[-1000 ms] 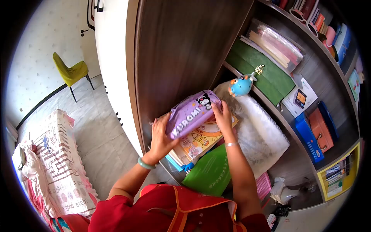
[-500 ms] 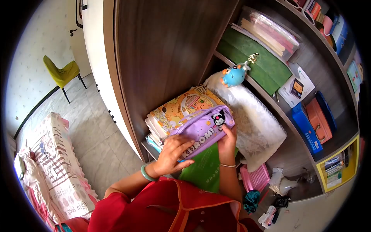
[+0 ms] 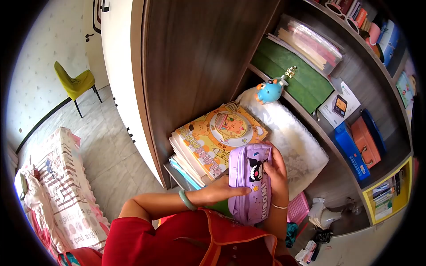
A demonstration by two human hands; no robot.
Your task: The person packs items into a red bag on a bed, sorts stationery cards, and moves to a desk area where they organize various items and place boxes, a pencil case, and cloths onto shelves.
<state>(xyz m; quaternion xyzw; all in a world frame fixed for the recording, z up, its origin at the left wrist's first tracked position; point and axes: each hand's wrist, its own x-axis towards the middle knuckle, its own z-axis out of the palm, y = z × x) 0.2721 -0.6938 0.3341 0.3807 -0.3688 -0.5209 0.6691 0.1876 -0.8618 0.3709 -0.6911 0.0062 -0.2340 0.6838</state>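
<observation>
A purple pencil case [image 3: 256, 205] with a black-and-white cartoon figure and lettering is turned nearly upright in front of my chest. My left hand [image 3: 220, 189] grips its left side, thumb lying across the front and the other fingers hidden. On the right edge my right hand [image 3: 278, 175] is closed, with its thumb beside the cartoon figure. Just beyond the case lies a stack of books topped by a yellow cartoon book [image 3: 222, 133]. A strip of something green [image 3: 220, 207] shows under my left wrist.
A white fluffy cloth [image 3: 295, 146] lies right of the books, with a blue toy [image 3: 270, 91] at its far end. Shelves on the right hold a green box [image 3: 288, 66] and a blue box [image 3: 350, 148]. A bed [image 3: 73, 195] and green chair [image 3: 75, 82] stand left.
The pencil case has turned from slanting across the books to nearly upright and come closer to my body. More of the yellow book shows, and less of the green thing below.
</observation>
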